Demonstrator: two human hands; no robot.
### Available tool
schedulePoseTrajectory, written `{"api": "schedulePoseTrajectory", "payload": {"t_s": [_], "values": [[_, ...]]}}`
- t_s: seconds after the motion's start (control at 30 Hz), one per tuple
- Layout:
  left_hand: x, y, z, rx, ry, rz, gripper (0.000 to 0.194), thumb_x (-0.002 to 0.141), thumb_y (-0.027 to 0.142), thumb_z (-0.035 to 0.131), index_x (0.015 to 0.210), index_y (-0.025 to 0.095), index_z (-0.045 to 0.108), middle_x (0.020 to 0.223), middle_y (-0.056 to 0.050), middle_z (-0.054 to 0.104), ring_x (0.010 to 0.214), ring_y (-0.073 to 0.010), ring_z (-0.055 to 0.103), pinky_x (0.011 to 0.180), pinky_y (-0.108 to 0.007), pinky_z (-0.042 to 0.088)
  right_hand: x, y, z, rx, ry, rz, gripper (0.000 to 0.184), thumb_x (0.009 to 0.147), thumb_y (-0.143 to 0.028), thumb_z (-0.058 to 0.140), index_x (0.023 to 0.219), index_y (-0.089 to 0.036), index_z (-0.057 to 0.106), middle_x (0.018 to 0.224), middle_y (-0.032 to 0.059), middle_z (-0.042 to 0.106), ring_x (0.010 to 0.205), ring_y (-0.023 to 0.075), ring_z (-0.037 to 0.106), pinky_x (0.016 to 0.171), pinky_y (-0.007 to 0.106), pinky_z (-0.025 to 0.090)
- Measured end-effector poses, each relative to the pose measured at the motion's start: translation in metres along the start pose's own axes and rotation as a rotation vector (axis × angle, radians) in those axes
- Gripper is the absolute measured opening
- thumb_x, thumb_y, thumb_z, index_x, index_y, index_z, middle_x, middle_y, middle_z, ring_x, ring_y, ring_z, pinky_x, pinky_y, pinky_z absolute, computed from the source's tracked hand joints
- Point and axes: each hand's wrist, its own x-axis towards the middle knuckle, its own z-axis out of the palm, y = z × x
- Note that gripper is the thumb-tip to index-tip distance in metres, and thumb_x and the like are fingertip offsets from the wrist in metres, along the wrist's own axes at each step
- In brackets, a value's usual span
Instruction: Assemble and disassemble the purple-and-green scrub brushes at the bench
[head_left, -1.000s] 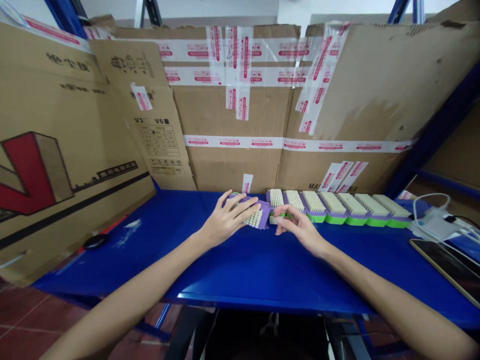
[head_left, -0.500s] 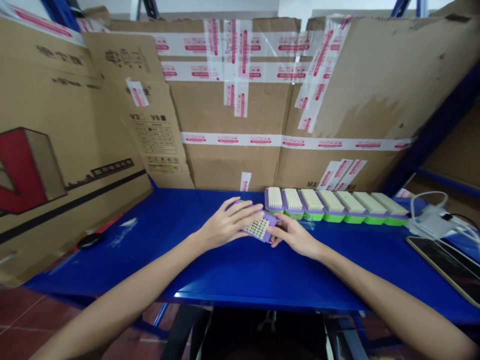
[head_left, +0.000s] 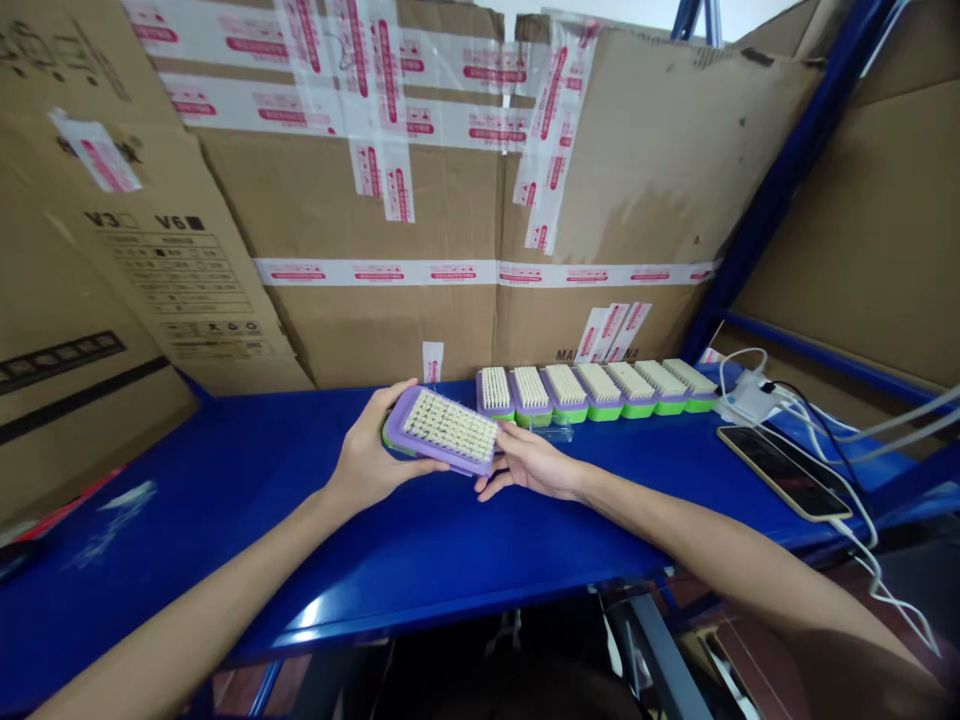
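Between my two hands, above the blue table (head_left: 315, 560), is a scrub brush (head_left: 442, 425) with a purple and green body. Its pale bristles face up towards me, and it tilts down to the right. My left hand (head_left: 371, 450) wraps the brush's left end, thumb along the near edge. At the right end, my right hand (head_left: 529, 462) grips it, its fingertips partly hidden beneath the body. Behind my right hand, several similar brushes (head_left: 600, 385) stand in a row, bristles up, with purple and green sides.
Tall taped cardboard sheets (head_left: 420, 220) wall off the table's back. A small clear plastic piece (head_left: 555, 433) lies before the row. To the right are a phone (head_left: 784, 472) and a white power strip (head_left: 750, 398) with cables. A dark round object (head_left: 11, 562) sits far left.
My left hand has come off the bristles and now holds the brush's left end, leaving the bristles uncovered. The view has shifted to the right.
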Motion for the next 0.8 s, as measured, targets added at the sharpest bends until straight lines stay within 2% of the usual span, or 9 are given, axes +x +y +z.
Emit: {"api": "schedulePoseTrajectory", "payload": {"t_s": [0.1,0.23,0.4,0.63,0.8], "values": [[0.001,0.004,-0.001,0.025,0.024,0.114,0.114,0.071,0.068,0.105,0.165,0.027,0.054,0.147,-0.017,0.072,0.133,-0.0395,0.073,0.114,-0.059,0.064,0.01,0.003,0.004,-0.019,0.082,0.086,0.055,0.117,-0.071,0.051,0.125,-0.018,0.063,0.099,0.0095,0.078,0.078,0.0214,0.08,0.072,0.041,0.075],[0.002,0.007,0.0,0.065,0.06,0.22,0.116,0.072,0.067,0.105,0.167,0.027,0.053,0.145,-0.017,0.072,0.132,-0.0391,0.072,0.11,-0.058,0.065,0.021,0.003,0.011,-0.04,0.17,0.123,0.06,0.119,-0.07,0.042,0.118,-0.016,0.068,0.088,0.008,0.076,0.069,0.0202,0.076,0.065,0.037,0.073],[0.003,0.005,0.002,0.026,0.076,0.117,0.113,0.073,0.071,0.102,0.165,0.026,0.055,0.147,-0.017,0.07,0.134,-0.0384,0.071,0.113,-0.059,0.063,0.019,0.003,0.011,-0.047,0.169,0.046,0.058,0.119,-0.07,0.045,0.112,-0.017,0.069,0.089,0.0077,0.076,0.069,0.019,0.074,0.063,0.034,0.072],[0.005,-0.005,-0.001,-0.046,0.09,0.008,0.11,0.075,0.07,0.102,0.164,0.026,0.055,0.153,-0.017,0.067,0.14,-0.0382,0.069,0.121,-0.058,0.057,0.01,0.005,0.006,-0.069,0.169,-0.027,0.05,0.112,-0.069,0.064,0.119,-0.019,0.068,0.099,0.0111,0.08,0.079,0.0196,0.076,0.076,0.038,0.074],[0.006,-0.011,-0.002,-0.062,0.11,-0.049,0.109,0.076,0.07,0.101,0.165,0.027,0.055,0.155,-0.017,0.067,0.142,-0.0383,0.069,0.123,-0.057,0.056,0.009,0.005,0.007,-0.102,0.215,-0.087,0.044,0.104,-0.061,0.081,0.115,-0.022,0.064,0.097,0.0062,0.078,0.08,0.0185,0.077,0.078,0.037,0.073]]}}
